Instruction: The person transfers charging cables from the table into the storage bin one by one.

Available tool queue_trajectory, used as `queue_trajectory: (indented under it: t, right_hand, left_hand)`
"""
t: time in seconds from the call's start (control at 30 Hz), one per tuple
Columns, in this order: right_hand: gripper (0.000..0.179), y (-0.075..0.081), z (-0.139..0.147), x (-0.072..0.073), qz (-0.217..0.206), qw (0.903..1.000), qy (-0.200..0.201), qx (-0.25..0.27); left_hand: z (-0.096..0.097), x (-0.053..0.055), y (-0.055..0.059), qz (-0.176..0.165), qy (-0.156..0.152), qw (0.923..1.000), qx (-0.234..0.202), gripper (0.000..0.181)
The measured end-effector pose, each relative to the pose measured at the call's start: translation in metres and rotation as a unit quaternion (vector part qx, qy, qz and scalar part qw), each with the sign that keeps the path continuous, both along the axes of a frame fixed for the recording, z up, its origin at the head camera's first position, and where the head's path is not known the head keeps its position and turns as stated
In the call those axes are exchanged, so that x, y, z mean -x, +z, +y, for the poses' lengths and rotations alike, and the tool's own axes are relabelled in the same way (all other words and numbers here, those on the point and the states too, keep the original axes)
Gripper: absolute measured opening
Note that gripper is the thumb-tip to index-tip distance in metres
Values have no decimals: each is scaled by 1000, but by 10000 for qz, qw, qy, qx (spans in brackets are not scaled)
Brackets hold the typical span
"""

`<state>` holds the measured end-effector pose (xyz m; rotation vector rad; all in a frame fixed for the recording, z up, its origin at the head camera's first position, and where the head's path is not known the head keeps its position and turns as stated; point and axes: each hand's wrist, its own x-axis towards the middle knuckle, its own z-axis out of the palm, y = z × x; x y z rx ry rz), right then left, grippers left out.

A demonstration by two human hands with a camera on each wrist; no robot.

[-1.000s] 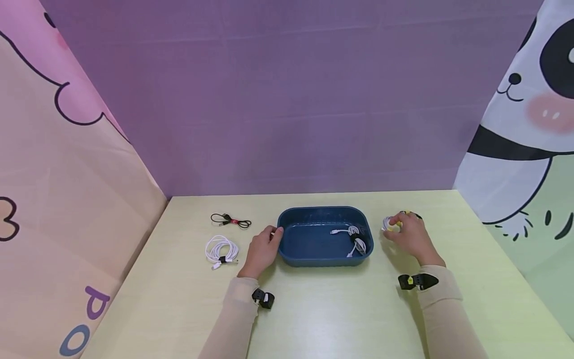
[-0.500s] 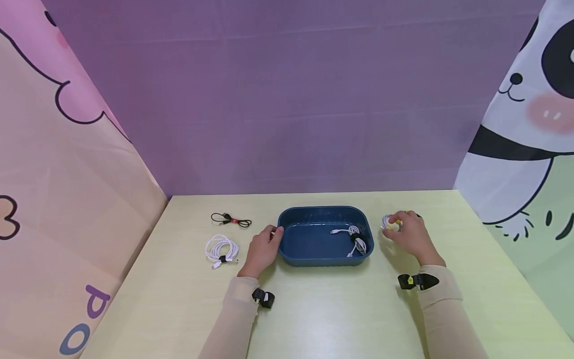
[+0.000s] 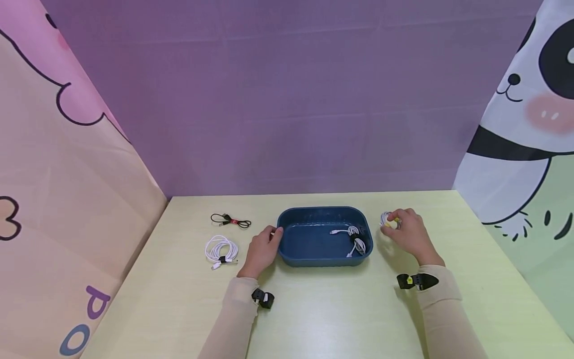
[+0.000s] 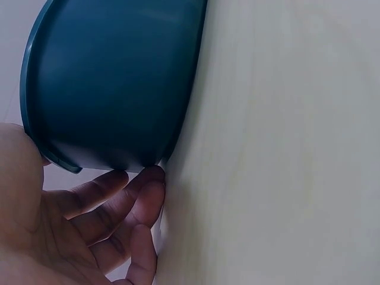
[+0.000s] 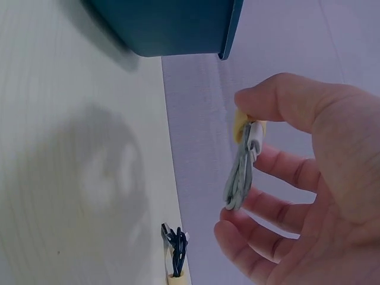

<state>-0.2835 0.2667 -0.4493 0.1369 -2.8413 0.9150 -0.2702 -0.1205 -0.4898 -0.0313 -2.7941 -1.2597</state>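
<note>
Right of the box (image 3: 325, 260) — gripped by left fingers (image 4: 148, 202) — right fingers (image 5: 278, 208) pinch a pale, yellow-banded cable (image 5: 240, 175), near-vertical, loops lowermost in right-wrist view.

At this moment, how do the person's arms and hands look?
Both sleeves are plain beige. The black left wrist device has a white patch, the black right wrist device a yellow mark. Left hand and right hand wear no gloves.

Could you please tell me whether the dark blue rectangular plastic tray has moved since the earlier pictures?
No. In the head view, the dark blue rectangular plastic tray shows no visible shift in any direction against the pale, flat table.
</note>
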Motion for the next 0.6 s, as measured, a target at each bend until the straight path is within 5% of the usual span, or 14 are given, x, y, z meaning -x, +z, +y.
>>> queue_trajectory:
  t: [0.6]
  right_hand:
    - [30,7,-5,-3,36,9999,30,148]
  left_hand:
    - [-1,1,-1,9,14,10000,-2,43]
